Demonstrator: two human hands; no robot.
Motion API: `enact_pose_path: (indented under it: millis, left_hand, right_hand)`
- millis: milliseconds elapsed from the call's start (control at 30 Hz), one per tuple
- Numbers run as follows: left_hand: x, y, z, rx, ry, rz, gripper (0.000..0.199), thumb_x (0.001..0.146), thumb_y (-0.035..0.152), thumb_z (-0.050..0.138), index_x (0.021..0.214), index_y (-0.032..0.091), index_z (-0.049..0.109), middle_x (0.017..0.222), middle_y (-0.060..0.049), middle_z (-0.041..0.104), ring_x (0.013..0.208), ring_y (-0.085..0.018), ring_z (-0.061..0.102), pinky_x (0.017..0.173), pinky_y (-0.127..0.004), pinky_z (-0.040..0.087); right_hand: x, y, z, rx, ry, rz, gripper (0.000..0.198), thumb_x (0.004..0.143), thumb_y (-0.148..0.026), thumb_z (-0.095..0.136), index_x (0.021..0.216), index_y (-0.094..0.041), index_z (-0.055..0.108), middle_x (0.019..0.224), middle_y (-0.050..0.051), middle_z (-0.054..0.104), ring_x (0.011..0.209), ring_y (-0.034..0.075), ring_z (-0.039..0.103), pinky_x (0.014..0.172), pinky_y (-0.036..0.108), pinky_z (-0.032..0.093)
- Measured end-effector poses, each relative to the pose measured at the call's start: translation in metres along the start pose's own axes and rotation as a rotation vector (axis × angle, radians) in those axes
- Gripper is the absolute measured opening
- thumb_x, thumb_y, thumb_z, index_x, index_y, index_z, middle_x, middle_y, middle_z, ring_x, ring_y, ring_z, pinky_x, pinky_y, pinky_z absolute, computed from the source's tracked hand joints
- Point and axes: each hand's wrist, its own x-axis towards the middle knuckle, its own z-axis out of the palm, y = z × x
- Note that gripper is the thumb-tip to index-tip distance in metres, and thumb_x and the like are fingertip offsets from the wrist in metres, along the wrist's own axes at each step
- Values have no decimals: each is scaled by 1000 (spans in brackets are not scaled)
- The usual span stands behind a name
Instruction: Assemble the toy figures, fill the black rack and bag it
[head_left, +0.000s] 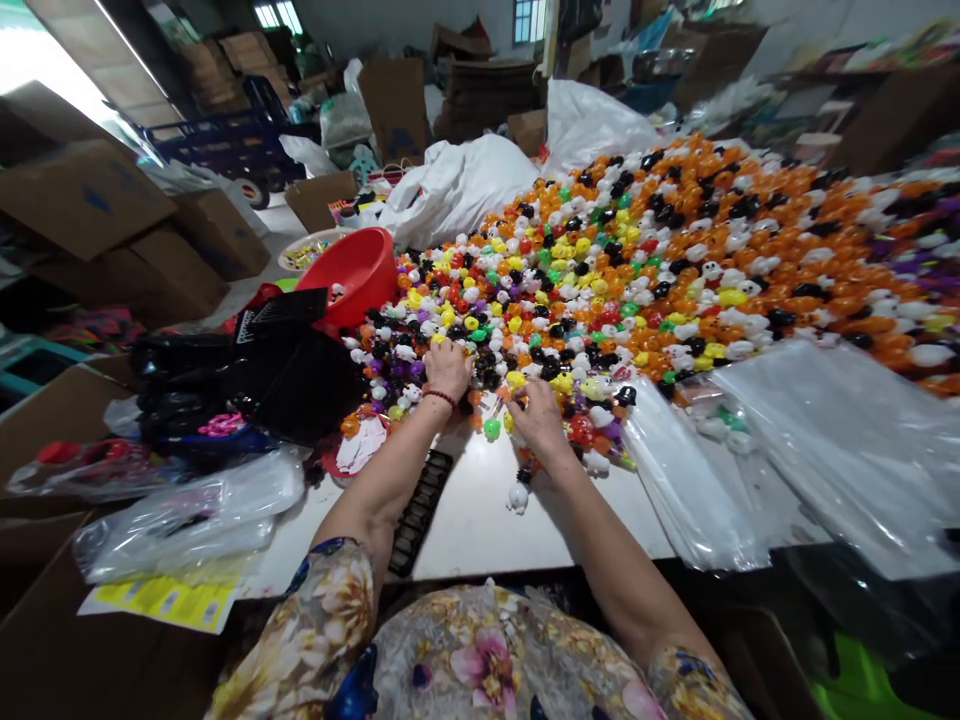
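Fingers (pixel 459 361) indistinct among small figures (pixel 585 270)

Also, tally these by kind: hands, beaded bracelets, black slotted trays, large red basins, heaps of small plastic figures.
Left hand and right hand: 2
Beaded bracelet: 1
Black slotted tray: 1
Large red basin: 1
Heap of small plastic figures: 1 (pieces too many to count)
Total: 6
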Motion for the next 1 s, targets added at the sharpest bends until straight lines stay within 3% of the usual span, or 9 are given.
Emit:
enact_pose_path:
  millis: [100,167,300,400,500,667,867,1000]
  left_hand:
    - [14,4,4,30,-71,20,14,87,23,57,89,13,67,105,-20,62,112,-38,46,93,-49,36]
    - [15,5,5,-33,-48,13,10,85,19,58,88,14,66,102,-19,63,111,-37,47,95,-50,35]
    - [-9,4,4,-512,3,-4,18,85,24,55,100,17,62,104,-12,62,106,-27,53,94,-42,40]
    - [-49,5,-2,-1048,-258,-71,26,88,33,49,108,19,57,89,-4,59,80,-17,57,76,-32,46]
    - [-94,9,-9,-1357,-484,-149,32,82,43,55,103,19,56,78,2,52,63,-11,50,62,-26,42]
    - [-138,15,-16,-1480,-577,-217,35,75,50,62,89,20,52,70,5,47,57,-9,42,55,-23,36]
    - [-147,18,-16,-1519,-630,-216,38,74,53,62,88,21,49,68,5,47,56,-9,38,54,-22,31]
    - [-151,21,-15,-1469,-651,-230,37,75,54,61,85,21,48,67,5,45,56,-9,38,52,-20,29]
  right_hand:
    - [-24,3,-14,269,-18,123,20,78,-40,62,72,-23,52,73,0,57,70,18,53,65,31,45]
    - [-39,5,-22,466,-33,222,26,74,-45,66,71,-23,52,63,-4,54,60,15,51,57,28,43]
    - [-58,8,-35,842,-35,362,33,69,-50,72,82,-23,61,70,-2,62,62,14,57,56,28,48]
    - [-62,8,-43,959,-22,409,38,65,-53,75,85,-22,63,72,-1,65,61,13,57,55,28,49]
    - [-64,2,-47,996,1,408,40,65,-54,77,84,-21,66,71,-2,64,61,12,56,56,27,49]
    - [-72,-11,-44,989,-29,379,40,66,-55,77,84,-21,66,71,-2,63,59,11,53,53,25,47]
    - [-81,-13,-42,946,-132,375,41,63,-57,78,80,-21,66,62,-3,60,55,11,51,51,25,44]
    - [-83,-14,-47,949,-122,407,42,60,-57,80,77,-21,65,58,-4,59,54,12,53,52,26,45]
